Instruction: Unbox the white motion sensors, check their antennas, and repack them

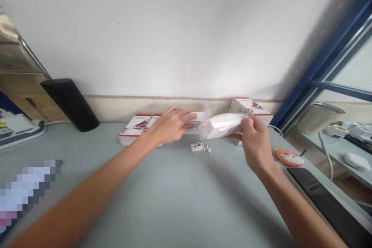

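Observation:
My left hand (171,126) is closed on the left end of a small white carton (193,128) with printed text. Held in the fingers of my right hand (257,139) is a white object in a clear plastic bag (225,125), its loose end reaching toward that carton. The bag hides the object's exact kind. Below it on the grey table lie a small white plastic piece (197,147) and a smaller white part (207,148). White-and-red boxes (134,130) stand left of my left hand, partly covered by it. More such boxes (251,108) are behind my right hand.
A black cylinder (72,104) stands near the wall at left, with a pixelated item (26,190) in front. Along the right edge lie an orange animal-face item (290,157) and a dark-screened phone (328,201). A lower shelf beyond bears a white case (357,161).

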Available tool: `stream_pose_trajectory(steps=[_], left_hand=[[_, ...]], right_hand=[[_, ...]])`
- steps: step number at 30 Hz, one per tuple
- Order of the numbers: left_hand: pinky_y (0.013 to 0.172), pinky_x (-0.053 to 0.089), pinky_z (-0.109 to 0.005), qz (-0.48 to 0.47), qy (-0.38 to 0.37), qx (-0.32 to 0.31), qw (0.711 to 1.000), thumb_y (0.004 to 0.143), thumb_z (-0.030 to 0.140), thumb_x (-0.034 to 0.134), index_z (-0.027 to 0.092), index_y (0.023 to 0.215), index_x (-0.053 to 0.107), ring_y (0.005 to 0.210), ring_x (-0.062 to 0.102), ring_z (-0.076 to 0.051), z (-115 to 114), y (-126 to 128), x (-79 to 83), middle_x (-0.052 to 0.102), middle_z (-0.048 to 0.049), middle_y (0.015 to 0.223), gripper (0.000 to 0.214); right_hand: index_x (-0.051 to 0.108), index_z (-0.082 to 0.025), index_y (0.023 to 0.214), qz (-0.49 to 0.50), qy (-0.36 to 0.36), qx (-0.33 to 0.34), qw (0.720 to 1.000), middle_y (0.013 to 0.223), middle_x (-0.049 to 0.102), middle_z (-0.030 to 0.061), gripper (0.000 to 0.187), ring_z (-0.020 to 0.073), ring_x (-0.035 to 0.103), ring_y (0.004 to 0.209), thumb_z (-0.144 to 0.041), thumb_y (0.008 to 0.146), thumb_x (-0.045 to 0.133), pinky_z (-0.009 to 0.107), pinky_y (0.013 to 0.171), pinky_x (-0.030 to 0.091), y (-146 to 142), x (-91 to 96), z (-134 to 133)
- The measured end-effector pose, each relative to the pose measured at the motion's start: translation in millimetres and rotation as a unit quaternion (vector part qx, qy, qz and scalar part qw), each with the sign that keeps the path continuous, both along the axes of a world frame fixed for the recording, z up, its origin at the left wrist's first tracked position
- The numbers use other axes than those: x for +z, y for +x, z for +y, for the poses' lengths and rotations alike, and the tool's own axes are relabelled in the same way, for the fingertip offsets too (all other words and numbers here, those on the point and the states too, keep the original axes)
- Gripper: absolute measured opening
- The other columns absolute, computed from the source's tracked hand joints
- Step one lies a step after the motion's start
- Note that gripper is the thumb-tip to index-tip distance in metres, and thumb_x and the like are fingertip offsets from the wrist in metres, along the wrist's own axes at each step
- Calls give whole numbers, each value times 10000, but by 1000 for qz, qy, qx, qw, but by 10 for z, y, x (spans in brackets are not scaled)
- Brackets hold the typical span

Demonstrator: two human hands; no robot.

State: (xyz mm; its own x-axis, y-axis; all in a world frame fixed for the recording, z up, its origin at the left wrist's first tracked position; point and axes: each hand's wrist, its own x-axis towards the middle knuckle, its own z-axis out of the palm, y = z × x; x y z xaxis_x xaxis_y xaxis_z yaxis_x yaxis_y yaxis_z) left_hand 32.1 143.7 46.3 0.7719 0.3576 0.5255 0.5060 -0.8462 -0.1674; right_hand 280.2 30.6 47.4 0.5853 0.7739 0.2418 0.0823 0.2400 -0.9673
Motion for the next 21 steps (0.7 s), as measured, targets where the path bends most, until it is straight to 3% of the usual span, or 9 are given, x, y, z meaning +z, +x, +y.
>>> stream_pose_trajectory(steps=[3, 5, 9, 11, 13, 15, 18, 20, 21], left_hand=[[1021, 468, -481, 52, -16, 17, 998, 993, 120, 530, 188, 1294, 675, 1174, 697, -309, -65, 136, -118, 685, -143, 1398, 341], [1052, 459, -516, 54, -32, 24, 998, 937, 34, 515, 171, 1251, 702, 1290, 642, -350, -113, 197, -198, 637, -174, 1460, 390], [1091, 476, -504, 28, -100, 6, 995, 874, 27, 561, 191, 1174, 736, 1297, 642, -331, -209, 226, -276, 653, -142, 1439, 384], [1105, 491, -461, -13, -172, -17, 985, 827, 49, 602, 215, 1222, 726, 1287, 648, -303, -272, 196, -252, 652, -111, 1447, 446], [1107, 501, -424, -106, -292, -40, 950, 788, 59, 597, 231, 1277, 708, 1305, 636, -285, -370, 140, -193, 645, -88, 1462, 530], [1099, 506, -427, -241, -417, -35, 876, 783, 81, 570, 235, 1283, 700, 1300, 638, -283, -520, 63, -124, 674, -78, 1417, 540], [1120, 481, -499, -416, -597, -20, 686, 822, 158, 551, 239, 1253, 704, 1316, 636, -320, -828, -85, -74, 720, -81, 1352, 464], [1186, 420, -539, -488, -679, -48, 546, 914, 258, 539, 229, 1397, 619, 1329, 635, -328, -1047, -181, -110, 730, -113, 1331, 490], [1194, 412, -550, -508, -708, -41, 490, 964, 341, 541, 218, 1432, 587, 1335, 632, -336, -1148, -217, -147, 727, -133, 1325, 486]], right_hand=[[607, -221, 816, 34, -10, 30, 999, 859, 662, 41, 194, 220, 668, 836, -396, 894, 580, 369, 667, 677, -70, -4, -23], [613, -216, 826, 49, -7, 38, 998, 879, 672, 48, 203, 226, 674, 859, -405, 896, 586, 386, 695, 685, -92, -30, -21], [575, -229, 797, 30, 7, 45, 999, 822, 616, 23, 237, 207, 635, 826, -436, 907, 612, 352, 656, 674, -126, -102, -9], [543, -234, 774, 9, 7, 53, 999, 798, 571, 7, 268, 192, 609, 802, -445, 916, 629, 327, 631, 664, -162, -143, -12], [524, -235, 770, -7, 3, 65, 998, 801, 547, -1, 287, 183, 596, 801, -446, 932, 632, 312, 621, 654, -213, -186, -23], [529, -235, 795, -15, 0, 75, 997, 823, 560, 2, 281, 183, 600, 818, -447, 956, 618, 310, 632, 645, -279, -227, -44], [545, -237, 858, -17, 11, 83, 996, 889, 620, 20, 265, 193, 623, 855, -461, 995, 586, 327, 670, 628, -395, -272, -99], [557, -240, 906, -33, 22, 96, 995, 924, 651, 27, 261, 191, 634, 859, -471, 1025, 550, 337, 698, 608, -482, -290, -158], [565, -241, 928, -50, 27, 108, 992, 937, 666, 28, 257, 187, 636, 850, -468, 1041, 529, 338, 711, 593, -529, -295, -195]])
